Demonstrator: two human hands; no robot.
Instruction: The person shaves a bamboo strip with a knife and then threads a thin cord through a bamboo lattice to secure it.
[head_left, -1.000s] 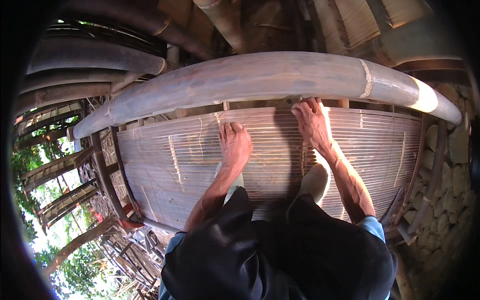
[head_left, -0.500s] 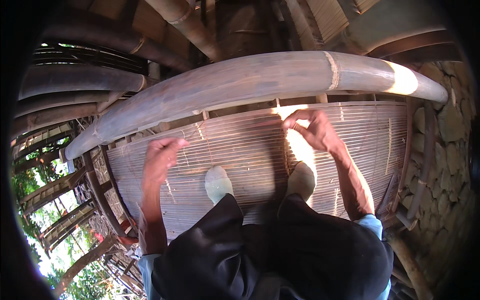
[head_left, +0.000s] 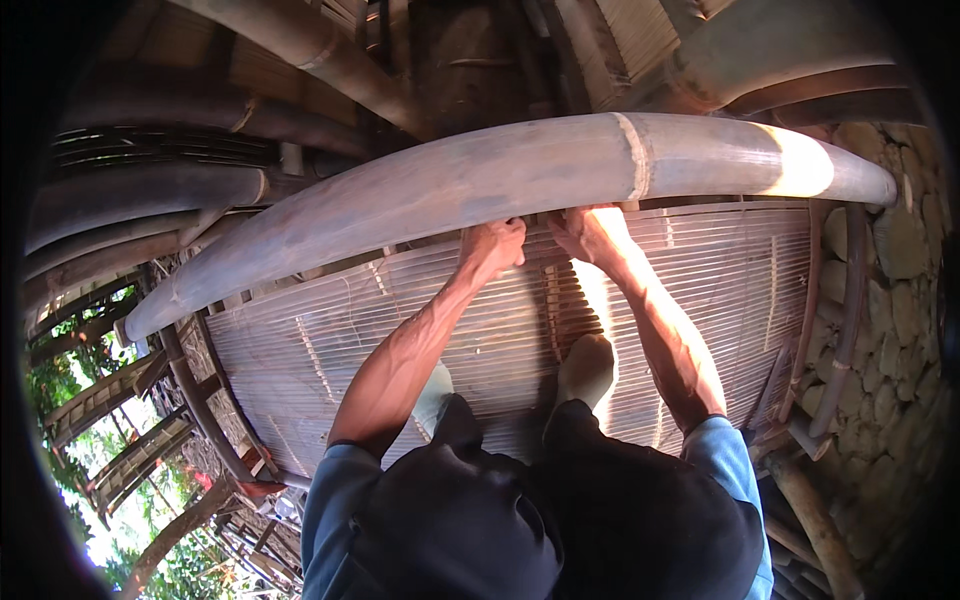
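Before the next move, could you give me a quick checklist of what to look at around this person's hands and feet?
1. Left hand near the slatted surface's far edge: ok, with fingers curled.
2. Right hand close beside the left: ok, a small gap shows between them.
3. Firm hold by either hand: cannot tell; the fingertips are hidden.
4. Hands well clear of the thick bamboo pole: not ok; both are right at its near side, and contact is unclear.
5. Left foot and right foot on the slats: ok, set apart.
6. Even light on the slats: not ok; a bright patch lies below the right hand.
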